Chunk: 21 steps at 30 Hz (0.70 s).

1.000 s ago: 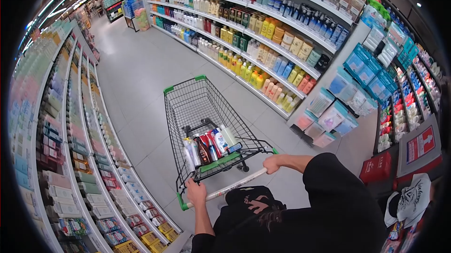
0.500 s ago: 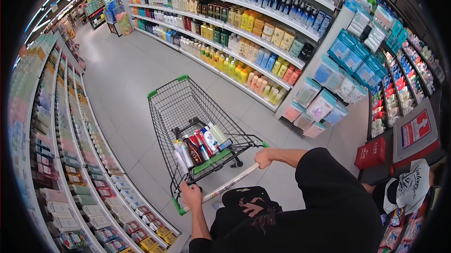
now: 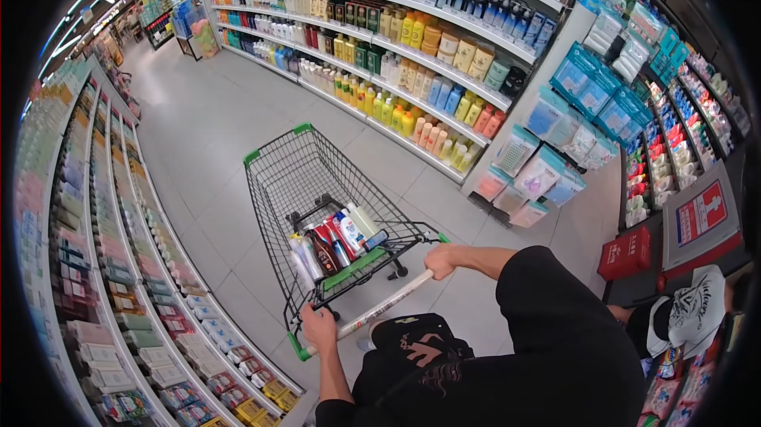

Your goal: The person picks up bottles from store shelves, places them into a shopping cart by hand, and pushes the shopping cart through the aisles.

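Both my hands are wrapped round the push handle [image 3: 386,310] of a black wire shopping cart [image 3: 289,181] with green corner pieces. My left hand [image 3: 319,329] closes on the handle's left end, and my right hand [image 3: 444,260] grips it near the right end. Inside the cart, at the end nearest me, several bottles and packages lie together: a dark brown bottle [image 3: 324,255], a white bottle with blue and red marks [image 3: 350,234], a pale bottle [image 3: 363,221] and red-and-blue packages. Their exact kinds are too small to read.
A long shelf of bottles [image 3: 412,62] runs along the far side of the tiled aisle [image 3: 198,126]. Low shelves of small packs [image 3: 158,332] line the left. Hanging packets [image 3: 539,173] cover the shelf end. At right are a red box [image 3: 626,255] and a person in a cap [image 3: 694,316].
The cart and both my hands have shifted very slightly to the left in view. My grip on the handle is the same.
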Available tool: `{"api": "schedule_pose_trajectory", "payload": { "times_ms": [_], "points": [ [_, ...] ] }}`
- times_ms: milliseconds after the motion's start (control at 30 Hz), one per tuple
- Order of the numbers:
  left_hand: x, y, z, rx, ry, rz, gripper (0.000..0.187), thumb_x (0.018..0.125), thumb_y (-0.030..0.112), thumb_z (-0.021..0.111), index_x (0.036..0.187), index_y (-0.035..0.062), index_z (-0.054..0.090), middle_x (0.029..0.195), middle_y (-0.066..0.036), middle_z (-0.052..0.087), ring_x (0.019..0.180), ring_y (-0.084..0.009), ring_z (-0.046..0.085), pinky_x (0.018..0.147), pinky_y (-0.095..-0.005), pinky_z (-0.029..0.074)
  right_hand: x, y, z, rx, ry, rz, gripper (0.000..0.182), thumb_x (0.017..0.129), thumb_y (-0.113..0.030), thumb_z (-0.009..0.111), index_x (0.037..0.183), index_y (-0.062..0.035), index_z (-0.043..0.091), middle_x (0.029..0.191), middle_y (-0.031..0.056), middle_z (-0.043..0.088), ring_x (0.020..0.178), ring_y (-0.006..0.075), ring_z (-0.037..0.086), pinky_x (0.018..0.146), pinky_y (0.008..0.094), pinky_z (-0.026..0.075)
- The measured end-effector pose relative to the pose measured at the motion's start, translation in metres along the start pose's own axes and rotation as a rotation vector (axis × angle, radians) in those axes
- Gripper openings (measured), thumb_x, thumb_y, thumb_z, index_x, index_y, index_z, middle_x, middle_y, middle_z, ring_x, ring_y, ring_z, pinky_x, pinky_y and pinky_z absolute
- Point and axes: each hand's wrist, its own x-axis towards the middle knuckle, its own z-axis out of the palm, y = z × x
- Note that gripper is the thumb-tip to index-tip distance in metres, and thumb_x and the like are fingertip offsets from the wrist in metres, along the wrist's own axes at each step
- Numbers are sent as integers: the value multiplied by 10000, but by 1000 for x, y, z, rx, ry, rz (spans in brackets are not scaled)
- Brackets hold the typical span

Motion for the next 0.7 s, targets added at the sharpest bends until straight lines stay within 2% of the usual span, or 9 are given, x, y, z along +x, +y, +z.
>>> {"api": "schedule_pose_trajectory", "payload": {
  "times_ms": [167, 233, 333, 433, 700],
  "points": [
    [-2, 4, -3, -8, 5, 12, 333, 842, 192, 578, 1144, 52, 583, 1167, -150, 595, 988, -392, 617, 833, -491, 482, -6, 2, 6, -1, 79, -12, 256, 709, -268, 599, 802, -66, 725, 793, 189, 699, 770, 389, 681, 669, 488, 540],
    [-1, 7, -7, -18, -13, 10, 325, 841, 195, 577, 1135, 55, 578, 1156, -154, 593, 979, -398, 617, 822, -505, 482, -8, 1, 9, -55, 215, -14, 246, 704, -276, 591, 757, -67, 709, 735, 184, 682, 722, 401, 670, 632, 502, 529],
    [-2, 13, -13, 3, -44, -19, 332, 840, 198, 577, 1144, 64, 573, 1160, -156, 593, 990, -396, 619, 821, -513, 483, -13, -3, 7, -97, 243, -20, 217, 723, -285, 582, 715, -90, 678, 685, 156, 659, 675, 397, 642, 605, 505, 503],
    [2, 7, -7, 5, -58, -26, 337, 838, 199, 580, 1150, 72, 571, 1167, -152, 594, 1003, -391, 621, 825, -511, 485, -15, -5, 5, -97, 262, -4, 235, 690, -272, 586, 720, -65, 694, 697, 181, 668, 693, 410, 661, 616, 508, 526],
    [5, 5, -12, -7, -74, -43, 345, 833, 200, 584, 1157, 81, 568, 1177, -143, 596, 1015, -378, 621, 848, -491, 489, -17, -12, 8, -89, 281, 21, 240, 690, -282, 595, 732, -69, 697, 697, 180, 669, 685, 409, 663, 612, 513, 527]
  ]
}}
